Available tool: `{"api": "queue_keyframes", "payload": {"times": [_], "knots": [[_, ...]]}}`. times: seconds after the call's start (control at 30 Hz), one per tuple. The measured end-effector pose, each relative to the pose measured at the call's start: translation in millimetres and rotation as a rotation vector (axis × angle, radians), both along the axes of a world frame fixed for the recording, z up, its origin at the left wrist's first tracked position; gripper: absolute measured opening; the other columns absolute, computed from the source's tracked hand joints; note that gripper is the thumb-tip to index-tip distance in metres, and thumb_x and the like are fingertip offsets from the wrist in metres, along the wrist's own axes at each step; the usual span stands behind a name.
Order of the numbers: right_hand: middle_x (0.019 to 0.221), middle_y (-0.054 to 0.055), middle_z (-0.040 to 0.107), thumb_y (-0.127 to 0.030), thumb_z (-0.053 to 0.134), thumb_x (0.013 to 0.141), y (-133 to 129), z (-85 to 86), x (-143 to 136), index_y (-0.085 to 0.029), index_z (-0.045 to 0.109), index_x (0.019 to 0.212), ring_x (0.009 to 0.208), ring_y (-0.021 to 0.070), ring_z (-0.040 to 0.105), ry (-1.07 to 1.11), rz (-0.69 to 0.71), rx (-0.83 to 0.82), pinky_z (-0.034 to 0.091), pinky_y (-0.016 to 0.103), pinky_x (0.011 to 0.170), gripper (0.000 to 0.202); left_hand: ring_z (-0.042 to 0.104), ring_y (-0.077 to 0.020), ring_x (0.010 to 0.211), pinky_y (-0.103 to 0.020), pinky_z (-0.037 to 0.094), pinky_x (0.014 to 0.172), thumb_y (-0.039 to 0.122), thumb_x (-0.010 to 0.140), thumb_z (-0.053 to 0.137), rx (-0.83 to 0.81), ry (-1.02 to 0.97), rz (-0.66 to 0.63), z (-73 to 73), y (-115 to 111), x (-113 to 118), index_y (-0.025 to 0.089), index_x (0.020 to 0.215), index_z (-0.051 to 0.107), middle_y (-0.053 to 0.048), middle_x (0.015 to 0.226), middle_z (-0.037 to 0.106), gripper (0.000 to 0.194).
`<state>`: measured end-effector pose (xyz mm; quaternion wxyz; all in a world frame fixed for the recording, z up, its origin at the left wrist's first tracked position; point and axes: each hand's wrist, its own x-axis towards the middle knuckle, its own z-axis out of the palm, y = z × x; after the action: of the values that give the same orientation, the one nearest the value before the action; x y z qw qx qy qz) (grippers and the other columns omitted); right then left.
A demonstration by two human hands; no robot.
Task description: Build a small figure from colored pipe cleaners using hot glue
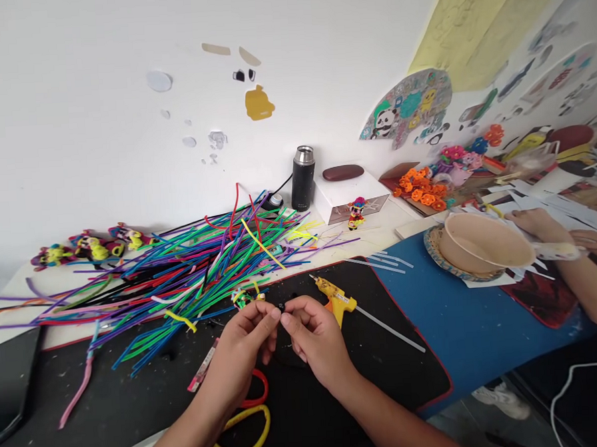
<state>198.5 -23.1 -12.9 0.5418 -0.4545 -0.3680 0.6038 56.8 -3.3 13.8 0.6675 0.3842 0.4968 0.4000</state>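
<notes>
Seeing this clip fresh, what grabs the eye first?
Probably the sprawling heap of colored pipe cleaners, fanned across the left and middle of the worktop. Next, the bright yellow glue gun on the black mat, just beyond the right hand. Then the orange flowers bunched farther back, toward the right.

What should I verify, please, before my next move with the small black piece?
1. Grip: ok; the left hand and right hand pinch the small black piece at their fingertips.
2. Yellow glue gun in reach: ok, on the black mat just beyond the right hand.
3. Glue stick loaded: ok, it protrudes from the gun's rear.
4. Nozzle hot: cannot tell.
5. Scissors clear of arms: not ok, the left forearm crosses above them.
</notes>
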Motion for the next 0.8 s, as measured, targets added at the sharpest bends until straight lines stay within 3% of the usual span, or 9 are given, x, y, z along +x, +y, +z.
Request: {"api": "queue_keyframes", "payload": {"times": [0.13, 0.8], "knots": [[0.052, -0.011, 0.045, -0.058, 0.080, 0.085, 2, 0.1, 1, -0.020, 0.064, 0.091, 0.039, 0.0061, 0.036, 0.001, 0.012, -0.001, 0.024, 0.019, 0.036, 0.042, 0.047, -0.0098, 0.053, -0.019, 0.038, 0.044, 0.055, 0.080, 0.085, 0.041, 0.009, 0.022, -4.3, 2, -2, 0.019, 0.090, 0.067, 0.005, 0.063, 0.054, 0.041], [0.048, -0.012, 0.045, -0.050, 0.078, 0.087, 6, 5.1, -2, -0.019, 0.062, 0.090, 0.037, 0.0060, 0.032, 0.040, 0.056, -0.042, 0.023, 0.019, 0.036, 0.034, 0.051, -0.0115, 0.057, -0.021, 0.044, 0.048, 0.054, 0.087, 0.078, 0.204, 0.208, 0.014, -2.8, -2, -13, 0.020, 0.091, 0.069, 0.003, 0.069, 0.056, 0.035]]}}
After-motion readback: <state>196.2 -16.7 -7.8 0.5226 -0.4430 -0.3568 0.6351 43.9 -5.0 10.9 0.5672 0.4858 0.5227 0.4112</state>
